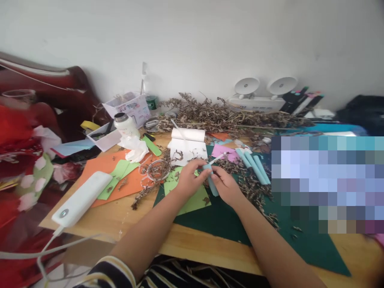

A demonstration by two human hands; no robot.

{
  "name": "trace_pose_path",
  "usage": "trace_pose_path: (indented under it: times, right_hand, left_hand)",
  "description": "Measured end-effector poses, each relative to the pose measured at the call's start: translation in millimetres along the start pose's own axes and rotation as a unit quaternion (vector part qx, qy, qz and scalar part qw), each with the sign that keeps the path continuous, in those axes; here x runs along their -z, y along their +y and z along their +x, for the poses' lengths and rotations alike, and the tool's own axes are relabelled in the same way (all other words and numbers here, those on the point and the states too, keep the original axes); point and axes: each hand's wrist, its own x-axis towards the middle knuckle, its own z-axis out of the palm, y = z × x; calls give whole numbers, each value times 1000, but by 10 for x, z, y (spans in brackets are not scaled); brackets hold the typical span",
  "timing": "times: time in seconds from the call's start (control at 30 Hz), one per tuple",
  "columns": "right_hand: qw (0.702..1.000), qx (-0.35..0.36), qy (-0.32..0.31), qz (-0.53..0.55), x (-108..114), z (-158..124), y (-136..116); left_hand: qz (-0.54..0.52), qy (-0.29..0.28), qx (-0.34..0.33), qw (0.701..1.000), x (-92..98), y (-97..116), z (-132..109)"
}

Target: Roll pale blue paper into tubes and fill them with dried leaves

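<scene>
My left hand is closed, its thumb and fingers pinching the upper end of a light blue paper roll. From the right, my right hand grips the same roll with bent fingers. A thin white stick sticks out near the top of the roll; whether it sits inside cannot be made out. Below the hands lie a green paper sheet and a dark green mat. More light blue paper rolls rest to the right, beside a pink paper piece.
Dried plant stalks lie along the wall, with crumbled leaves around the mat. A notepad lies ahead. On the left are a white bottle, orange paper and a cabled white power bank. A router stands behind.
</scene>
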Motion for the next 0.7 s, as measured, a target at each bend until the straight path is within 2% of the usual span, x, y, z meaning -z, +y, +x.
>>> trace_pose_path:
  times: [0.17, 0.27, 0.37, 0.43, 0.5, 0.6, 0.7]
  right_hand:
    - [1000, -1, -6, 19, 24, 15, -16]
    - [998, -9, -34, 49, 49, 0, -26]
    - [995, -19, -73, 63, 82, -18, -26]
    - [995, -9, -94, 42, 102, -23, -32]
    - [994, 19, -109, 19, 113, -20, -46]
    - [993, 63, -102, -2, 109, -16, -67]
    - [993, 86, -77, -10, 97, -25, -89]
  left_hand:
    - [-107, -3, 36, 994, -43, -31, -10]
    - [-211, 22, 78, 974, -44, -23, 6]
    - [-316, 88, 135, 935, -1, -37, 74]
    - [-372, 144, 187, 898, 44, -66, 129]
    - [-414, 174, 247, 859, 79, -98, 170]
    - [-450, 160, 320, 818, 87, -126, 182]
    - [-468, 110, 361, 799, 51, -124, 158]
